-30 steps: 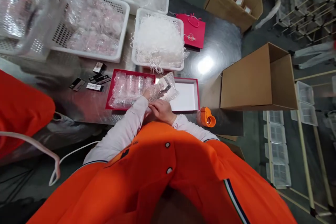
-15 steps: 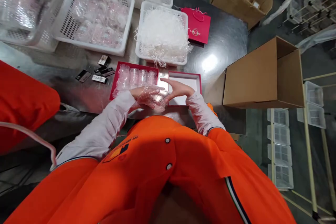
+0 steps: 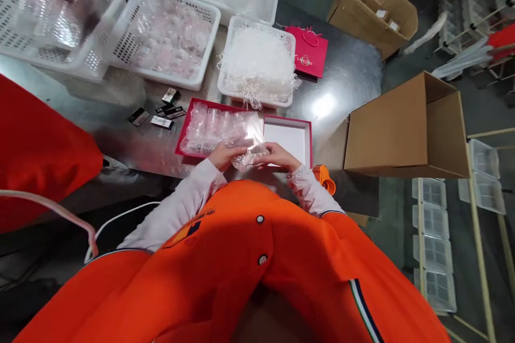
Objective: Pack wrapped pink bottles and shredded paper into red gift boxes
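Bubble wrap [image 3: 250, 161] in head view: clear, crumpled, shiny, glaring white across upper part, too reflective to tell contents. Held at right end of red box [image 3: 184, 128], just beside white-lined tray [image 3: 285, 136], fingers of left hand [image 3: 222, 155] and right hand [image 3: 280, 156] clamped on it.

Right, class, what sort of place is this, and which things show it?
Probably a packing area: a metal table bears clear-wrapped items and shredded white filler in baskets, with a large cardboard box nearby.
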`<state>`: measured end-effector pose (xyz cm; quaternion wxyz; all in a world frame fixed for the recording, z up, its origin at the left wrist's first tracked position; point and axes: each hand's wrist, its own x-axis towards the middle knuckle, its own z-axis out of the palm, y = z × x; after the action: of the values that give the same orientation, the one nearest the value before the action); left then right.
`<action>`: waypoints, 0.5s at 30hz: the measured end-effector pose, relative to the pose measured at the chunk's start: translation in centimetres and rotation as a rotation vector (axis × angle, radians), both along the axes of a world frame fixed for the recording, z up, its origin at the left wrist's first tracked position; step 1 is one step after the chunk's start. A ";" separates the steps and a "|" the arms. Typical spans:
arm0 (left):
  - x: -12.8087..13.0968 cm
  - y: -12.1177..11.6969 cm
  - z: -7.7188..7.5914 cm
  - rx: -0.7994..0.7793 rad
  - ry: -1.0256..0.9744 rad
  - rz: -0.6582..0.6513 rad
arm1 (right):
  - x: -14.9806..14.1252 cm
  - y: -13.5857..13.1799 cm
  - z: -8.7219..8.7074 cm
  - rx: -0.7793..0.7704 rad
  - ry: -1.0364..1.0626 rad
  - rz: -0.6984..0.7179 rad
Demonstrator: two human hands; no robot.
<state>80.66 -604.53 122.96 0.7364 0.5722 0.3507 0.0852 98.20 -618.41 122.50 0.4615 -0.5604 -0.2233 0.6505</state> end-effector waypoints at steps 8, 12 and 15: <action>-3.1 -1.6 -0.5 0.543 -0.159 -0.411 | -2.8 -1.0 -1.2 -0.419 0.199 -0.061; -3.9 -1.2 -2.5 0.495 0.040 -0.227 | -1.6 -1.0 -1.4 -0.115 0.152 0.005; -4.3 0.1 -4.2 0.403 0.139 -0.143 | -1.8 0.0 -2.2 0.143 -0.165 0.012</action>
<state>76.39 -604.46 118.78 0.5855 0.7356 0.3352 0.0613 96.38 -618.37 120.26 0.4764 -0.5765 -0.3095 0.5873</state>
